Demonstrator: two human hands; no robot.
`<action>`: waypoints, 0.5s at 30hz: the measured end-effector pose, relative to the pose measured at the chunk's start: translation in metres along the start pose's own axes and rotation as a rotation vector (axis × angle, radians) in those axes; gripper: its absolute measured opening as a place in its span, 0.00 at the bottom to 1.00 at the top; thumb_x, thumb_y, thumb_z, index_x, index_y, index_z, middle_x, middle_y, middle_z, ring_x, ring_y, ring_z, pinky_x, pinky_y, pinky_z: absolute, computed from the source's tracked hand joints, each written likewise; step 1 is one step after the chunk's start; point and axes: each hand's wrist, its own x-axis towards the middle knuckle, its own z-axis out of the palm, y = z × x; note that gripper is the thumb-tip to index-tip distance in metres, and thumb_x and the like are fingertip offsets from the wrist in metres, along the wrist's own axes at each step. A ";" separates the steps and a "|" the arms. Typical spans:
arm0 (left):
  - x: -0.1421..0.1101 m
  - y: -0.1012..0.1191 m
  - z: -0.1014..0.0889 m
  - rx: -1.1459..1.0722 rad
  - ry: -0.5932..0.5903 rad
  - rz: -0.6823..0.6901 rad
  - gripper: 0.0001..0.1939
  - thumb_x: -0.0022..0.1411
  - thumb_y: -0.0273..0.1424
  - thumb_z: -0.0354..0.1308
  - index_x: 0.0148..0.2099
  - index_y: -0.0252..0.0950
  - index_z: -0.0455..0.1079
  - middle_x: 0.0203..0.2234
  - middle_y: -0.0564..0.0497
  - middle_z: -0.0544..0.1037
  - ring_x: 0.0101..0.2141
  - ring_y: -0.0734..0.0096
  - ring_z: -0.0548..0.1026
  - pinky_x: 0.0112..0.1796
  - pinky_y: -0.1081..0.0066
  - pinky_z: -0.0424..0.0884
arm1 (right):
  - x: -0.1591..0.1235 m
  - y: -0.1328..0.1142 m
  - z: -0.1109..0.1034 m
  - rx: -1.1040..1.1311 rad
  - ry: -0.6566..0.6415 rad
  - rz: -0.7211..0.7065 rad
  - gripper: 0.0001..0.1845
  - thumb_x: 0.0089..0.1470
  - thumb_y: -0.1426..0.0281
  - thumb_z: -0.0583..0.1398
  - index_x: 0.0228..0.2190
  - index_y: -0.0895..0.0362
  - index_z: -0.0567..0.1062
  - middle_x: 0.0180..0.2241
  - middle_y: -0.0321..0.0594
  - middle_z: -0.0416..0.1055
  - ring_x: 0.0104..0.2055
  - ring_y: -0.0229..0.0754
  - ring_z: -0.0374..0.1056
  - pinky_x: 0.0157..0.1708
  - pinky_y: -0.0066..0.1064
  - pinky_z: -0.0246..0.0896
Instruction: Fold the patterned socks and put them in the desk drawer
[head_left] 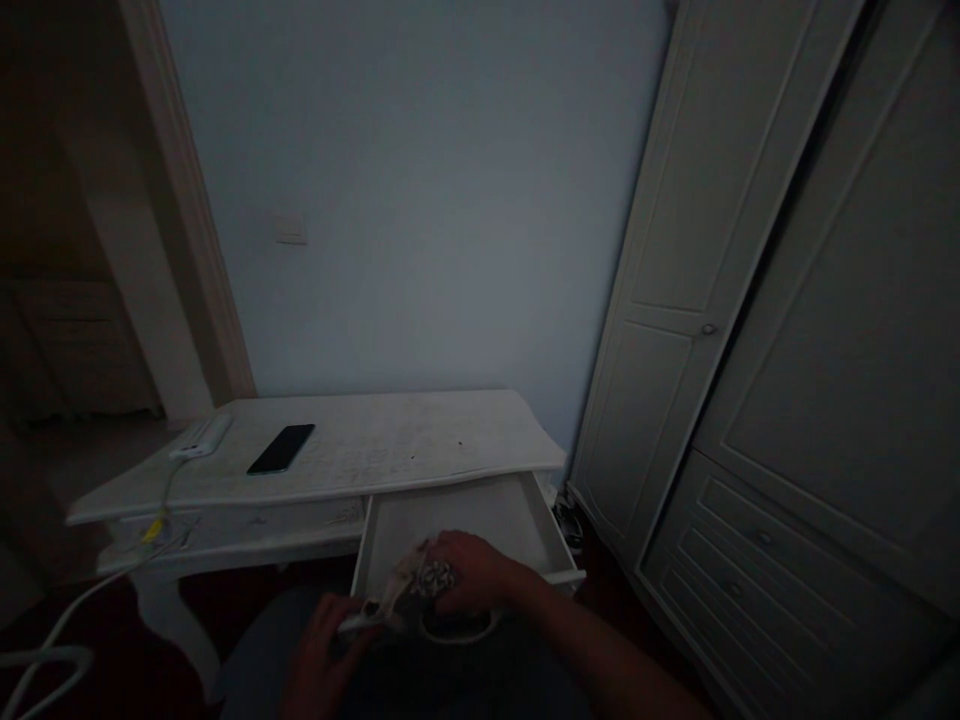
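In the head view, a white drawer (517, 525) is pulled out of the white desk. Over its front edge, my right hand (474, 572) is closed on a dark-and-pale patterned bundle (433, 578); its exact kind is too dim to make out. A pale, crumpled, cloth-like piece (403, 583) lies against that bundle and is blurred. Lower to the left, my left hand (321, 645) pinches a small flat white object (358, 622) close to the pale piece. Just beneath my right hand, a whitish curved rim (461, 637) shows around something dark.
On the desk top (397, 430) lie a dark phone (281, 449) and, at the left end, a white power strip (202, 438). Its white cable (82, 600) hangs down with a yellow tag (154, 529). A white wardrobe (675, 250) stands at right; dark items (570, 525) sit beside the desk.
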 end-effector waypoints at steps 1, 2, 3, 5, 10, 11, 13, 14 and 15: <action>0.001 -0.001 0.000 0.005 -0.012 0.002 0.33 0.55 0.70 0.59 0.39 0.46 0.81 0.37 0.50 0.82 0.42 0.53 0.81 0.45 0.60 0.78 | -0.007 0.008 -0.003 0.003 -0.012 0.013 0.36 0.45 0.57 0.73 0.56 0.48 0.78 0.55 0.43 0.75 0.55 0.56 0.71 0.54 0.39 0.64; 0.002 -0.003 -0.001 0.011 -0.018 0.004 0.32 0.55 0.69 0.59 0.39 0.46 0.81 0.37 0.50 0.82 0.43 0.53 0.81 0.46 0.60 0.77 | -0.016 0.018 -0.007 0.007 -0.028 0.051 0.35 0.44 0.57 0.73 0.55 0.48 0.79 0.55 0.43 0.76 0.55 0.56 0.72 0.55 0.39 0.64; 0.004 -0.006 -0.001 0.020 -0.024 0.005 0.31 0.55 0.68 0.60 0.38 0.47 0.81 0.38 0.50 0.82 0.43 0.52 0.82 0.47 0.59 0.77 | -0.025 0.028 -0.012 0.007 -0.044 0.110 0.34 0.45 0.57 0.73 0.54 0.49 0.80 0.54 0.43 0.77 0.55 0.56 0.72 0.55 0.39 0.65; 0.008 -0.011 -0.003 0.047 -0.039 0.003 0.28 0.54 0.66 0.61 0.38 0.47 0.80 0.39 0.50 0.83 0.46 0.51 0.82 0.50 0.58 0.77 | -0.046 0.049 -0.023 -0.005 -0.078 0.238 0.29 0.49 0.57 0.70 0.52 0.53 0.81 0.52 0.45 0.79 0.53 0.56 0.75 0.51 0.39 0.68; 0.016 -0.003 -0.012 0.209 -0.235 -0.004 0.15 0.59 0.50 0.63 0.41 0.48 0.78 0.44 0.52 0.83 0.51 0.54 0.80 0.52 0.62 0.74 | -0.058 0.076 -0.042 -0.023 -0.198 0.282 0.16 0.59 0.60 0.63 0.40 0.55 0.86 0.37 0.44 0.84 0.40 0.52 0.79 0.36 0.34 0.69; 0.017 0.002 -0.014 0.257 -0.269 0.000 0.13 0.61 0.48 0.62 0.41 0.48 0.78 0.44 0.52 0.82 0.50 0.55 0.80 0.52 0.62 0.74 | -0.051 0.075 -0.040 -0.022 -0.226 0.255 0.15 0.59 0.60 0.63 0.39 0.56 0.86 0.36 0.43 0.84 0.40 0.51 0.79 0.35 0.33 0.69; 0.020 0.013 -0.016 0.361 -0.323 0.020 0.13 0.63 0.46 0.60 0.43 0.47 0.78 0.46 0.50 0.81 0.50 0.57 0.80 0.52 0.63 0.73 | -0.026 0.065 -0.032 -0.019 -0.276 0.188 0.15 0.58 0.61 0.64 0.39 0.56 0.86 0.36 0.42 0.84 0.40 0.51 0.79 0.35 0.32 0.69; 0.022 0.019 -0.017 0.426 -0.343 0.030 0.13 0.64 0.45 0.59 0.44 0.47 0.78 0.49 0.49 0.80 0.51 0.56 0.79 0.52 0.62 0.73 | -0.012 0.057 -0.026 -0.019 -0.296 0.151 0.15 0.59 0.62 0.64 0.41 0.56 0.86 0.37 0.41 0.84 0.41 0.51 0.80 0.36 0.31 0.69; 0.023 0.024 -0.016 0.501 -0.356 0.037 0.13 0.64 0.45 0.60 0.45 0.46 0.79 0.51 0.47 0.79 0.52 0.55 0.79 0.52 0.62 0.73 | 0.004 0.049 -0.018 -0.022 -0.311 0.114 0.15 0.59 0.63 0.64 0.42 0.56 0.86 0.39 0.41 0.84 0.42 0.50 0.80 0.37 0.31 0.70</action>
